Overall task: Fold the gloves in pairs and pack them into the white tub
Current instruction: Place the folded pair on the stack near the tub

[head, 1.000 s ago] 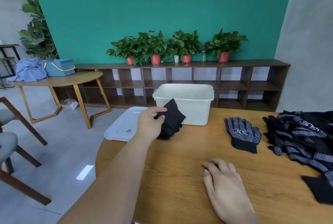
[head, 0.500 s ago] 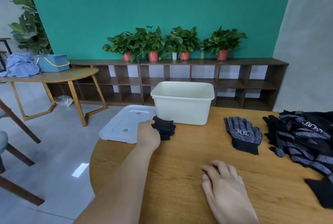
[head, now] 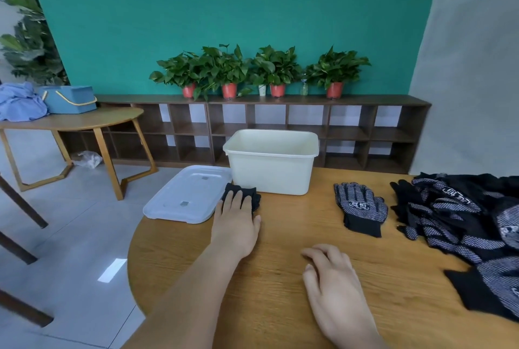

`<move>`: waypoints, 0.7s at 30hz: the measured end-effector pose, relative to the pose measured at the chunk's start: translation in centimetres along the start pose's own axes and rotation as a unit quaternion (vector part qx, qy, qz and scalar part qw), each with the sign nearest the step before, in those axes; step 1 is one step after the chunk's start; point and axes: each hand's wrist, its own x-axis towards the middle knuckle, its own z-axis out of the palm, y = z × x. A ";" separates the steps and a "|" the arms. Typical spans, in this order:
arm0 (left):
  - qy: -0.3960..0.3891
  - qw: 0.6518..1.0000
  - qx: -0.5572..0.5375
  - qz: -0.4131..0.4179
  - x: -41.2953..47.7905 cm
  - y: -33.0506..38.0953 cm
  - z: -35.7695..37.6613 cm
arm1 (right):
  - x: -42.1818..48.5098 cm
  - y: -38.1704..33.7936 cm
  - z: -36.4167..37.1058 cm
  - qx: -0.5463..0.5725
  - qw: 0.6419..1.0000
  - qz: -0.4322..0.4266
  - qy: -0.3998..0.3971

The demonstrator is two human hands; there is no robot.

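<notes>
A folded black glove pair (head: 254,194) lies on the wooden table (head: 280,292), just in front of the white tub's left corner. My left hand (head: 236,219) lies flat on it with straight fingers pressing down. The white tub (head: 272,163) stands open at the table's far edge; its inside is hidden from here. A flat dotted glove pair (head: 359,207) lies to the tub's right. A heap of several black dotted gloves (head: 463,216) covers the table's right side. My right hand (head: 334,284) rests flat on the table near me.
The tub's translucent lid (head: 188,194) lies at the table's left edge, touching the folded pair. Beyond the table are a low brown shelf (head: 280,129) with potted plants, a side table (head: 73,121) at left and dark chair legs (head: 22,208).
My left hand carried the folded pair down from in front of the tub to the table, and now lies flat on top of it. My right hand stayed put.
</notes>
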 end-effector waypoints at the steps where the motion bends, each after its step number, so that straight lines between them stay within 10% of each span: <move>1: 0.008 1.000 -0.003 0.016 -0.4 0.5 -0.1 | 0.0 0.2 0.0 0.028 0.999 0.003 0.018; 13: -0.036 0.989 -0.125 0.075 -9.0 11.5 1.9 | 0.0 1.4 -0.8 0.200 0.936 0.156 0.245; 21: -0.019 0.992 -0.093 0.083 -10.6 12.3 3.3 | -1.7 3.0 -2.6 0.182 0.941 0.158 0.238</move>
